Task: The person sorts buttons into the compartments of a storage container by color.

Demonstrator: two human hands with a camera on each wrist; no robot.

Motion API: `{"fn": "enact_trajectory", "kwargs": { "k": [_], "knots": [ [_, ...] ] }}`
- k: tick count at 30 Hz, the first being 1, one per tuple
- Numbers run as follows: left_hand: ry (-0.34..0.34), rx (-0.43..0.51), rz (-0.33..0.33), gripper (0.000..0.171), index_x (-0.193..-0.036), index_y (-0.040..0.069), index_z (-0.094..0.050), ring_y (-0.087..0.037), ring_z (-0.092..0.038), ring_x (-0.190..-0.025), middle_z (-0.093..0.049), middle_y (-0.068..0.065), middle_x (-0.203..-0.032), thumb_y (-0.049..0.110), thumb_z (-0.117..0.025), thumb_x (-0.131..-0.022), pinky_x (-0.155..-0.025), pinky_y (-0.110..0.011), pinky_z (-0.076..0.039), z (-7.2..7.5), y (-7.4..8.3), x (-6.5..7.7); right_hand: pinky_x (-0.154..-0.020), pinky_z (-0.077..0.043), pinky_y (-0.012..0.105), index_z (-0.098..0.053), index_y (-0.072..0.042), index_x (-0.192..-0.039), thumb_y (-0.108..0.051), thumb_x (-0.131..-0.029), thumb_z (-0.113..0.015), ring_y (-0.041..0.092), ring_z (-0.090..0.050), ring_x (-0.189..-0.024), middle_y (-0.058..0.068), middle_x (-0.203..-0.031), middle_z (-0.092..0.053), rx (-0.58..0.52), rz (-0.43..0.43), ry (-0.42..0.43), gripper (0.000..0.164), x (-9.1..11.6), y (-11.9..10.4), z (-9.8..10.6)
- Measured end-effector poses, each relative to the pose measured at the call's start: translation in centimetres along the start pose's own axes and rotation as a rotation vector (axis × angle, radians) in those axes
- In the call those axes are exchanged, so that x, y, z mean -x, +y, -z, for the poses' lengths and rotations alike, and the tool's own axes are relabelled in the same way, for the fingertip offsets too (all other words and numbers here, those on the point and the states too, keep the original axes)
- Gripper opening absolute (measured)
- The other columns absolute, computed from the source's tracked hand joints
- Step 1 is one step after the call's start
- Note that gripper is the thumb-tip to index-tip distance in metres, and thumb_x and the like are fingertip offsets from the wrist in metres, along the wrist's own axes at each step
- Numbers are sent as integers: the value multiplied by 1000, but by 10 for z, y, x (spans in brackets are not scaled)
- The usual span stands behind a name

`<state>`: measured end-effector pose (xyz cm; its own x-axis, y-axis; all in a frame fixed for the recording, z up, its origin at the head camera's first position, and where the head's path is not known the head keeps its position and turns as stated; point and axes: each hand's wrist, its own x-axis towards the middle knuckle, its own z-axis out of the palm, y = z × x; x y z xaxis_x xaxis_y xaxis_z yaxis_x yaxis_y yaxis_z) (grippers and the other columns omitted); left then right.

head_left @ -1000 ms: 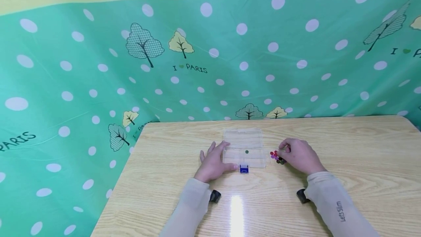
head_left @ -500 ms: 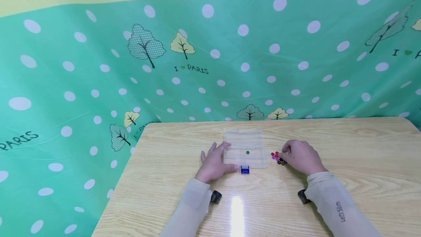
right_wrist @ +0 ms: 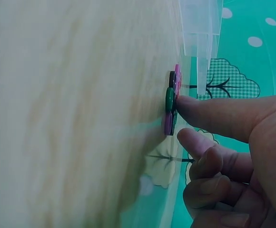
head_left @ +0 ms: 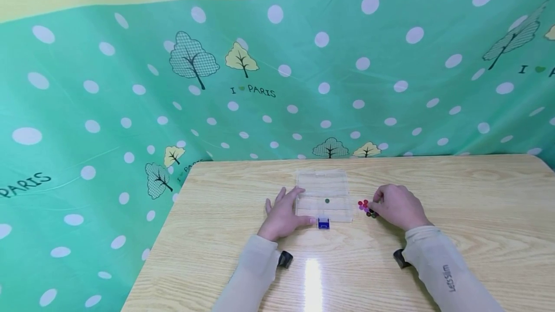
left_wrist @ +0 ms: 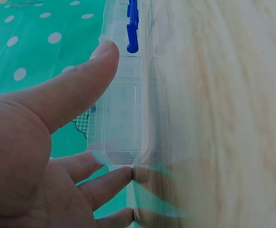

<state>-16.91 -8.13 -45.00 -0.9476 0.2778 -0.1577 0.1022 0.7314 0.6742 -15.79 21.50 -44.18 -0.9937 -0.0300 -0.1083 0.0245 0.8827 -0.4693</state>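
An open clear plastic divided box (head_left: 323, 187) with a blue latch (head_left: 323, 224) lies on the table. Inside it is one small dark green disc (head_left: 327, 201). My left hand (head_left: 283, 216) reaches around the box's left front corner, thumb along the front near the latch, fingers extended by the left side. Right of the box sits a little cluster of red, pink, black and green round discs (head_left: 365, 206); their exact kind is unclear. Over them is my right hand (head_left: 400, 207). In the right wrist view its thumb (right_wrist: 209, 111) touches the discs, the index fingertip apart from it.
The wood-grain table (head_left: 243, 177) extends around both hands. Behind it hangs a green polka-dot cloth (head_left: 277, 61) with printed trees. Black wrist devices (head_left: 284, 259) show at both sleeves.
Both hands keep nearly the same places. The head view has shifted slightly; the green disc stays in the box and the cluster looks about the same.
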Motion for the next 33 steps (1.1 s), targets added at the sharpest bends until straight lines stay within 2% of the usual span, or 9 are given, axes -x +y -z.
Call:
{"fn": "enact_trajectory", "kwargs": {
  "k": [10, 22, 33],
  "knots": [
    [9, -12, -2, 80, -148, 23, -48, -31, -13, -153, -37, -2, -160, 37, -86, -78, -116, -65, 9, -1, 0, -1, -59, -48, 36, -71, -8, -79, -20, -88, -75, 19, -54, -65, 0, -69, -63, 12, 9, 7, 16, -1, -1, 1],
    [8, -10, 4, 79, -147, 22, -49, -32, -13, -153, -37, -3, -160, 35, -86, -78, -117, -65, 9, 0, 1, 0, -55, -44, 33, -72, -9, -76, -20, -89, -75, 18, -52, -62, -1, -66, -61, 29, 1, -1, 17, 0, -5, 2],
    [2, -8, 8, 80, -148, 23, -48, -31, -12, -153, -35, -2, -161, 36, -86, -78, -117, -64, 11, 0, 1, -1, -60, -51, 40, -75, -7, -79, -18, -87, -77, 19, -56, -64, 2, -70, -66, 33, 11, 14, 14, -2, -4, 2]
  ]
}}
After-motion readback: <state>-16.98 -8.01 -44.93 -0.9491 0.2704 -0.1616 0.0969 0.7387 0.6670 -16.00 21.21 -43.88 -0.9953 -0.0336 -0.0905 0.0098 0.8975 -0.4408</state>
